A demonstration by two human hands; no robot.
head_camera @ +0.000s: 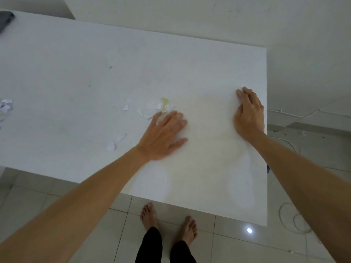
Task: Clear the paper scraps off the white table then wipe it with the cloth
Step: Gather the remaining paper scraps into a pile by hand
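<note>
Feet [167,218]: bare, on the tiled floor [57,215] just below the near table edge; dark trouser legs above them.
Cable [292,219]: pale loops on the floor, right of the table.
White table [85,54]: fills most of the view; its near right corner points toward the person.
Left hand [163,135]: flat and palm down on the tabletop, fingers spread and blurred, grasping nothing; fingertips rest at the edge of the central scraps.
Right hand [249,112]: near the right table edge, fingers curled downward against the surface; whether anything lies under them cannot be told.
Paper scraps, near [114,144]: a few white pieces just left of the left wrist.
Paper scraps, central [146,111]: a loose scatter of torn white pieces beyond the left fingertips.
Yellow mark [164,103]: a small yellowish patch among the central scraps.
Paper scraps, left [5,107]: a crumpled cluster at the left border.
Dark object [5,19]: on the far left corner of the table, partly cut off; possibly the cloth, not certain.
</note>
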